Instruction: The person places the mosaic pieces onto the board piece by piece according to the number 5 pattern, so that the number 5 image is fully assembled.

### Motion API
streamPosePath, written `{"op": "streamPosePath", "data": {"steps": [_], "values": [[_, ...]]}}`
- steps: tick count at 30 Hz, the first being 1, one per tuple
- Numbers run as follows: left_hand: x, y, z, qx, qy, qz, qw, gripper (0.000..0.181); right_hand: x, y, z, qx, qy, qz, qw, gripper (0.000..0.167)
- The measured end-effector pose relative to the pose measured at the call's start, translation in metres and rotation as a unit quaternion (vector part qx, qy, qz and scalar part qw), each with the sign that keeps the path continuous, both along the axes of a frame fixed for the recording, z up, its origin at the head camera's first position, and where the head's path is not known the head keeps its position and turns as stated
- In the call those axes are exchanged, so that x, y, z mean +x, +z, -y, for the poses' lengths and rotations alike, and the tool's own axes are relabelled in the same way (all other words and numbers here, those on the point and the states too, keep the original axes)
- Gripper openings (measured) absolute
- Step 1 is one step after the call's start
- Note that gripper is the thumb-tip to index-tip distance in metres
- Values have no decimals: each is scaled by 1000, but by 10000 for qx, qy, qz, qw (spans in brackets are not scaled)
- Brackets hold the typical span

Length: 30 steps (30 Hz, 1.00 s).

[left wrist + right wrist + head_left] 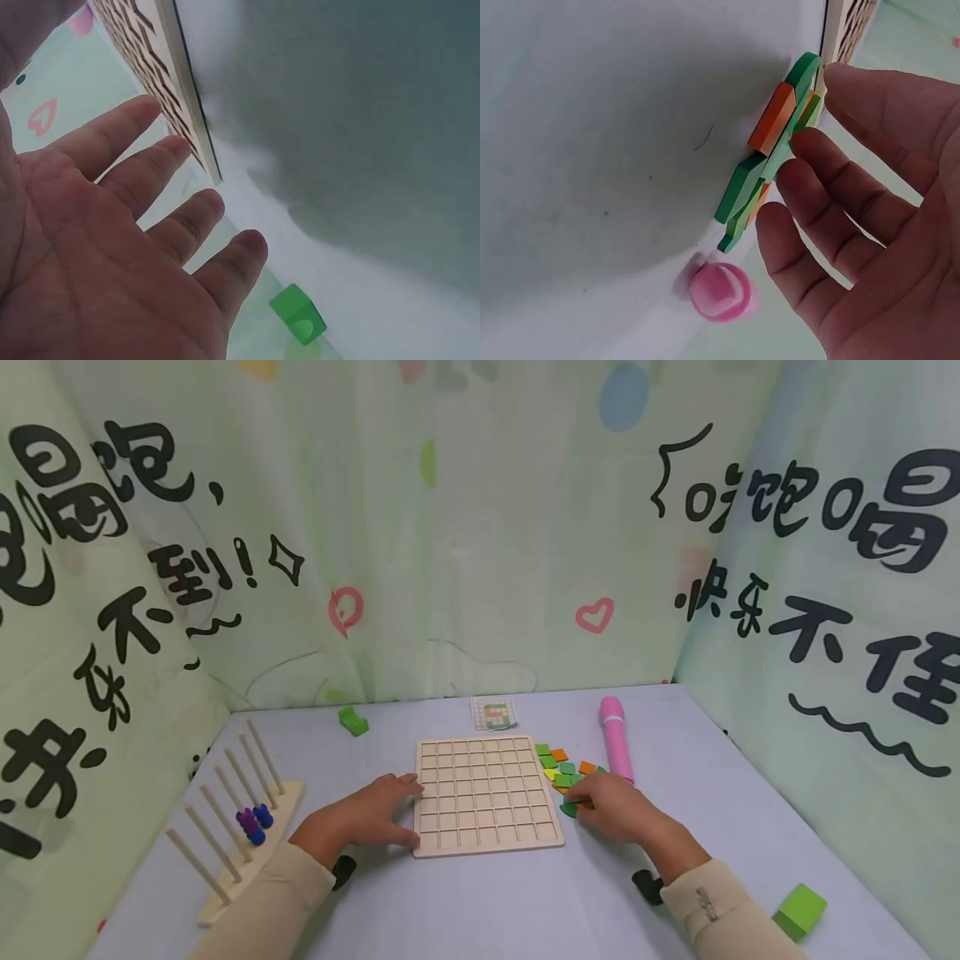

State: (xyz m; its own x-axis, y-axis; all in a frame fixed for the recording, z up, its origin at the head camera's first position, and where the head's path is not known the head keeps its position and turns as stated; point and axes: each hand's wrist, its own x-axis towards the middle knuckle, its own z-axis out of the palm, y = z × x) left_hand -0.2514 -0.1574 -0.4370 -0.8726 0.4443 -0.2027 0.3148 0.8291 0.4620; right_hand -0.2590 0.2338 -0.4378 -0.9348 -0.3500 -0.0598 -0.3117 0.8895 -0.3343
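Observation:
A square wooden board (486,795) with a grid of grooves lies flat on the table. My left hand (367,814) is at its left edge, fingers and thumb spread; in the left wrist view the fingers (135,161) extend beside the board's rim (196,112). To the right of the board is a loose cluster of small flat pieces (564,767) in green, orange and yellow. Over the near end of that cluster is my right hand (618,808). Its fingers (840,202) bend slightly beside the pieces (774,120) in the right wrist view, with no piece visibly gripped.
A wooden stand (255,860) with several upright pegs and a few blue and purple beads stands at left. Green blocks (353,721) (800,912) lie far left and near right. A patterned card (493,714) and a pink cylindrical object (617,739) lie behind the hands.

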Motion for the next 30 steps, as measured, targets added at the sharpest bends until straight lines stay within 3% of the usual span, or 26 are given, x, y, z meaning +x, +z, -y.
{"op": "streamPosePath", "data": {"steps": [13, 30], "values": [[-4, -7, -1, -30, 96, 171, 9998, 76, -4, -6, 17, 579, 89, -9, 9983, 23], [-2, -6, 1, 66, 115, 178, 9998, 77, -5, 5, 16, 331, -127, 655, 9972, 11]]}}
